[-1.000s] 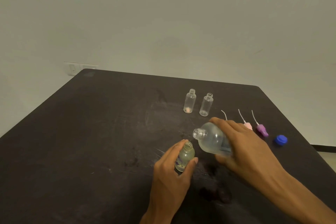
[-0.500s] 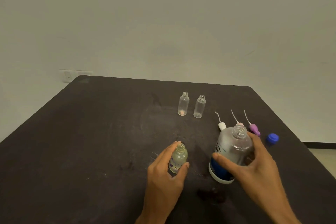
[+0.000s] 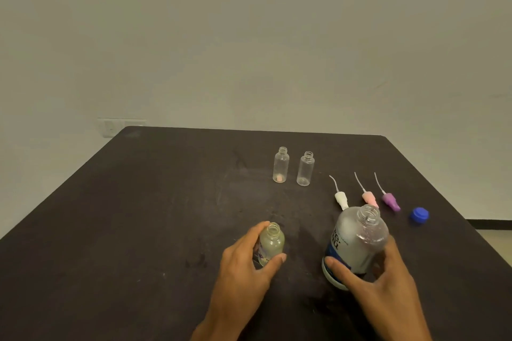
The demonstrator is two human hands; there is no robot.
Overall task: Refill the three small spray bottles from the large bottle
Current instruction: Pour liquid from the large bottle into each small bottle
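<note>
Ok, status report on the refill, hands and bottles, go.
Left hand grips filled small bottle. Right hand holds large bottle upright on table. Two small bottles empty, uncapped. Nothing in the way.

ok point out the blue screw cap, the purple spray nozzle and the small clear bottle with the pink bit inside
blue screw cap (image 3: pixel 419 215), head view, on its top
purple spray nozzle (image 3: pixel 390 200), head view, on its body
small clear bottle with the pink bit inside (image 3: pixel 281 165), head view, on its wall

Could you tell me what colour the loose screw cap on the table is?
Blue: the screw cap shows best in the head view.
</note>
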